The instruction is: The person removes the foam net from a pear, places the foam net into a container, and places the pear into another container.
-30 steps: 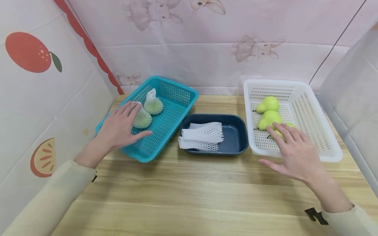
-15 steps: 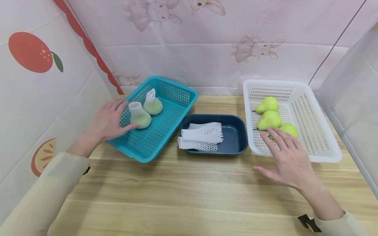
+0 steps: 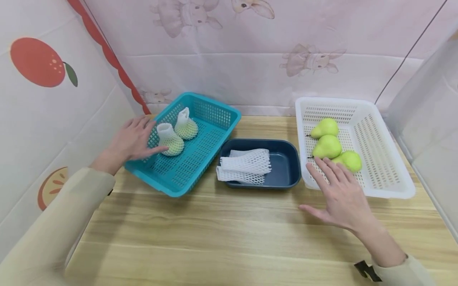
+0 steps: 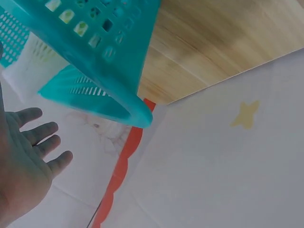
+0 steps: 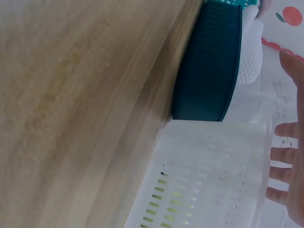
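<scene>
My left hand (image 3: 130, 141), fingers spread and holding nothing, is over the left edge of the teal basket (image 3: 211, 153). Beside its thumb sits a pear in a white foam net (image 3: 171, 143), with a second netted pear (image 3: 187, 128) just behind. On the right, my right hand (image 3: 341, 196) hovers with loosely extended fingers above the front edge of the white basket (image 3: 390, 159). Three green pears lie inside it: a back pear (image 3: 325, 128), a middle pear (image 3: 327, 146) and a front pear (image 3: 350, 161), closest to my fingertips. In the right wrist view the right hand (image 5: 297, 166) grips nothing.
Between the baskets stands a dark blue tray (image 3: 280, 167), with white foam net sleeves (image 3: 247, 163) lying over its left part. All stand on a wooden table (image 3: 229, 234). A printed cloth wall (image 3: 250, 79) rises close behind.
My left hand has drawn back left from above the netted pears, uncovering the nearer one. My right hand has shifted left and toward me, uncovering more of the front pear.
</scene>
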A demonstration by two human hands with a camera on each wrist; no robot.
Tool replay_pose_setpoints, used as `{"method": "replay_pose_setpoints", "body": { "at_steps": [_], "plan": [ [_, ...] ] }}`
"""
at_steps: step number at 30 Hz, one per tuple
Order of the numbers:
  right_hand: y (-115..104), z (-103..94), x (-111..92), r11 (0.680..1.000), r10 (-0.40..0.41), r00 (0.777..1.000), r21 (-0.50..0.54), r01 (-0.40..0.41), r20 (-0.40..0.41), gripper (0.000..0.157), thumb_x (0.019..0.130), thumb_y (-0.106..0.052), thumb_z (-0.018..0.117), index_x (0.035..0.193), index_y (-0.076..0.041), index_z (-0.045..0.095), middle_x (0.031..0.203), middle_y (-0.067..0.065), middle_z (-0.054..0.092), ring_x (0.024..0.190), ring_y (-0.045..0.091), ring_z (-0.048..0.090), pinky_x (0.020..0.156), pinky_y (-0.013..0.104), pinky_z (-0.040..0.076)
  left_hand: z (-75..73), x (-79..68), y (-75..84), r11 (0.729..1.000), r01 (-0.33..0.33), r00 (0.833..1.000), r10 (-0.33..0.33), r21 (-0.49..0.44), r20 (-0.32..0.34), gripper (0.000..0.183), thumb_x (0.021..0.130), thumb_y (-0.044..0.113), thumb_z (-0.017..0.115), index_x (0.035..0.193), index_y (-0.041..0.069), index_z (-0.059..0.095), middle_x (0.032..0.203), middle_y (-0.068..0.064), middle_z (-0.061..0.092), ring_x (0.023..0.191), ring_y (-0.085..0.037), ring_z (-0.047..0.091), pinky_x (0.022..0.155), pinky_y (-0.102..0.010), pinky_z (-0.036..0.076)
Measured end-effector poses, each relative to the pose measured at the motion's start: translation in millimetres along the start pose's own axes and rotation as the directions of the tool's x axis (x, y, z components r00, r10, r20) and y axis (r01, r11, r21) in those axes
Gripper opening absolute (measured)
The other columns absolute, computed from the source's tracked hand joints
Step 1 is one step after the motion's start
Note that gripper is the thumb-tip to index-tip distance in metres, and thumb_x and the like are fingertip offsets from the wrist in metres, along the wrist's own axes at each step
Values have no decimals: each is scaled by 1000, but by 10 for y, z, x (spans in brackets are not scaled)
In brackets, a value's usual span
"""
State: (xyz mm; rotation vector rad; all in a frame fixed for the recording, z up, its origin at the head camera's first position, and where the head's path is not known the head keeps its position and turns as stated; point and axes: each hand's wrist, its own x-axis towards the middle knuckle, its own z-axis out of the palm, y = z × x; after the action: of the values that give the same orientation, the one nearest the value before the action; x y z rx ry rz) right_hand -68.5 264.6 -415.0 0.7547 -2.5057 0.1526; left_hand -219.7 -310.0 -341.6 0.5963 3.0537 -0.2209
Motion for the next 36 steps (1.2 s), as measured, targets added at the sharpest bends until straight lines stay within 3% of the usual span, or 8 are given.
{"method": "replay_pose_setpoints", "body": {
  "at_steps": [10, 28, 36],
  "plan": [
    [-32, 51, 13, 1000, 0, 1000, -10, 0, -22, 112, 86, -94, 32, 153, -7, 53, 158, 23, 52, 142, 45, 49, 116, 58, 37, 97, 167, -22, 997, -49, 996, 44, 64, 75, 103, 94, 68, 61, 160, -6, 34, 167, -33, 31, 159, -50, 22, 130, -65, 22],
    [-32, 41, 14, 1000, -5, 1000, -11, 5, -20, 111, 86, -93, 35, 151, -5, 54, 156, 23, 53, 141, 45, 50, 114, 60, 39, 204, 322, 107, 992, -95, 989, 84, 89, 122, 101, 92, 70, 63, 157, -5, 40, 156, -33, 47, 148, -51, 40, 125, -67, 31],
    [-28, 25, 21, 1000, -3, 1000, -13, 3, -11, 112, 88, -93, 29, 152, -5, 53, 157, 22, 53, 142, 45, 49, 114, 60, 38, 276, 374, 181, 986, -139, 982, 125, 94, 144, 102, 89, 71, 69, 153, -5, 45, 149, -32, 53, 143, -51, 45, 124, -65, 33]
  ]
}}
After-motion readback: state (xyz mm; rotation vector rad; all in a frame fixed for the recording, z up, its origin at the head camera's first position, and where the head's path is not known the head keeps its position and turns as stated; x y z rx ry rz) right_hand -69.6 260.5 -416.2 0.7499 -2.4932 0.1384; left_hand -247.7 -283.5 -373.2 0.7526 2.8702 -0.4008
